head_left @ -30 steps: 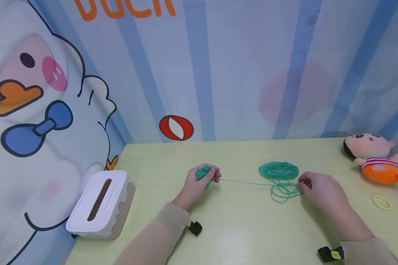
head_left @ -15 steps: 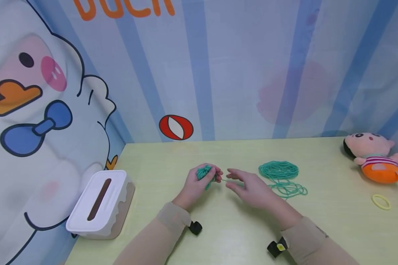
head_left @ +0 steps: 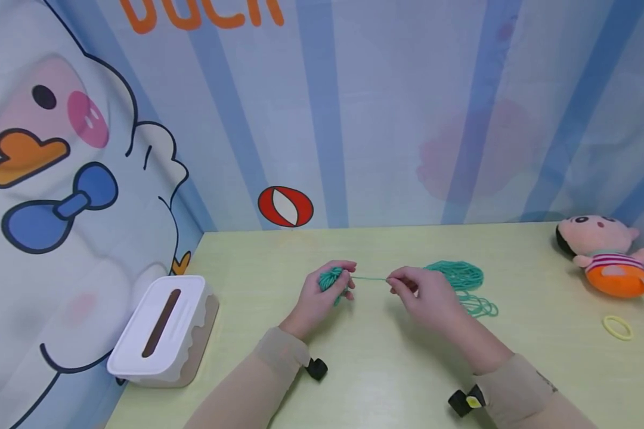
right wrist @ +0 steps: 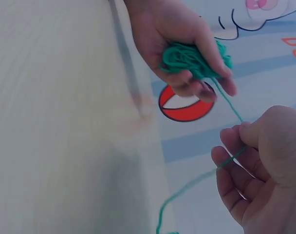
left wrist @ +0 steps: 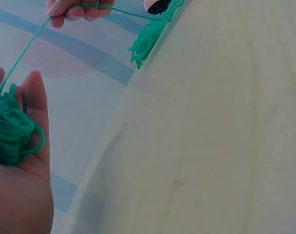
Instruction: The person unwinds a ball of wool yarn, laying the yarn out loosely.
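A wound bundle of green yarn (right wrist: 189, 59) sits in the palm of my left hand (head_left: 318, 298), with the thumb and fingers curled about it. From the bundle one taut strand (head_left: 369, 278) runs across to my right hand (head_left: 428, 298). There the thumb and index finger pinch it, as the right wrist view shows, and the strand trails on over the other fingers. Behind the right hand a loose pile of green yarn (head_left: 458, 274) lies on the table, partly hidden by that hand, with slack loops (head_left: 479, 305) in front of it.
On the left of the table (head_left: 354, 369) stands a white-lidded tissue box (head_left: 163, 325) with a dark slot. A plush doll (head_left: 609, 256) lies at the far right, with a yellow ring (head_left: 618, 328) in front. A printed curtain (head_left: 386, 119) hangs along the back.
My right hand has come left from beside the loose pile to near the left hand, then drawn slightly back, pinching the strand. The left hand has stayed in place with its bundle.
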